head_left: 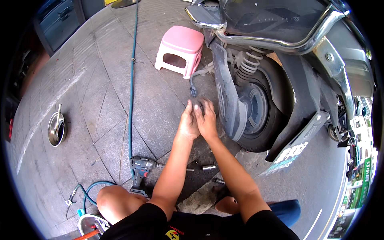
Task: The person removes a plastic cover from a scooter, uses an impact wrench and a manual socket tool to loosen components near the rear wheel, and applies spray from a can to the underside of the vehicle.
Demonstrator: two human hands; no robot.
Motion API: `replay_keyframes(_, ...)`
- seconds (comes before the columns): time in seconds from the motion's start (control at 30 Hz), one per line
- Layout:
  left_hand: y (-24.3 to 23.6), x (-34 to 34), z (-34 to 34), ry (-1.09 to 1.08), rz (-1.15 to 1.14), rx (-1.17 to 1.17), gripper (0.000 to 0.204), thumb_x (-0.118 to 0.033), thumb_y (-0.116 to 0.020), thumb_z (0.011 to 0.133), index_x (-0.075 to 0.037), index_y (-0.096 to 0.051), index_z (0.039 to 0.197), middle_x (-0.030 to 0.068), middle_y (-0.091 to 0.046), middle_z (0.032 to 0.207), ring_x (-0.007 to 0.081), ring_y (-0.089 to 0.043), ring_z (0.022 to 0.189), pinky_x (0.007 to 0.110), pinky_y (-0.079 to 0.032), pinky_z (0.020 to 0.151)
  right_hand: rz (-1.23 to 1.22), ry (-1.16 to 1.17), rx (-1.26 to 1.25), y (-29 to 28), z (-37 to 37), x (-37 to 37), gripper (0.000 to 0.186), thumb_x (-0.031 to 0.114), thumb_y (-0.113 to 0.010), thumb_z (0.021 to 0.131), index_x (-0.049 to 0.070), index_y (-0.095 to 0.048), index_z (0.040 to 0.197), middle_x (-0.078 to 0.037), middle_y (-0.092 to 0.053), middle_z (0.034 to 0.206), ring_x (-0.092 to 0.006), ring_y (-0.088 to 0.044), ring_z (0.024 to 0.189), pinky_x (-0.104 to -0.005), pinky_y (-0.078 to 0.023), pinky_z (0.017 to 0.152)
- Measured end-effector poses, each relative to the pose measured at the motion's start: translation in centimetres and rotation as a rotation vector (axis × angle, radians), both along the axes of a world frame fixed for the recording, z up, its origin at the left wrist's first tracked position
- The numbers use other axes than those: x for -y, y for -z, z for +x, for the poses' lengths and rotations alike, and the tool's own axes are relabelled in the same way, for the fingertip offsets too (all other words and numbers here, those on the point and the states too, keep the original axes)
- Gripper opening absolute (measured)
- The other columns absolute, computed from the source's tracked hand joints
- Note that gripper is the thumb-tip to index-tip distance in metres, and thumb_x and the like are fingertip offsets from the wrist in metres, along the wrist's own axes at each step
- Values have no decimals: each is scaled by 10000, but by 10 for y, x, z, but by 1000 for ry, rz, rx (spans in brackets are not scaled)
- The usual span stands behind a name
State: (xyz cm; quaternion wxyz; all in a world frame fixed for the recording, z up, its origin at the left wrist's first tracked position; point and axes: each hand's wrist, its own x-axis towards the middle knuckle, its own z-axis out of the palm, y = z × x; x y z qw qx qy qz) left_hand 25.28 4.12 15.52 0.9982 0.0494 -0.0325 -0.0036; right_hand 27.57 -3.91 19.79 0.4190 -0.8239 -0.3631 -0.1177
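My left hand (pixel 188 122) and my right hand (pixel 206 119) meet in the middle of the view, fingers closed together; what they hold is hidden. Just beyond my fingertips is a dark fitting (pixel 193 91) on a bent arm beside a scooter's rear wheel (pixel 254 121), with its coil spring (pixel 246 68) above. A grey cordless power tool (pixel 141 168) lies on the paving below and left of my hands, near loose chrome sockets (pixel 209 167).
A pink stool (pixel 182 40) stands beyond my hands. A blue hose (pixel 132 100) crosses the paving (pixel 96 120). A metal bowl (pixel 53 135) sits at left, another container (pixel 86 224) at lower left. The scooter's body (pixel 272 20) fills the upper right, with a road beyond.
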Motion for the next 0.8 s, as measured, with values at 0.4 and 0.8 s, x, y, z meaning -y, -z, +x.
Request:
replay_keyframes(0.4, -43, -162, 190, -361, 771, -616, 700, -519, -497, 950, -2, -376, 1405, 262, -481, 1359, 404, -601, 1089, 513, -499, 928, -730, -38, -404, 179, -209, 119, 668, 334, -709, 802, 59, -441, 1348, -223, -464, 1300, -450, -469, 1150, -513, -421, 952)
replay_keyframes(0.8, -8, -212, 206, -610, 550, -810, 619, -489, -587, 914, 66, -580, 1189, 197, -631, 1123, 287, -627, 966, 400, -517, 773, -954, -104, -702, 144, -183, 173, 484, 260, -680, 826, 12, -525, 1212, -215, -581, 1103, -421, -581, 1024, -480, -487, 851)
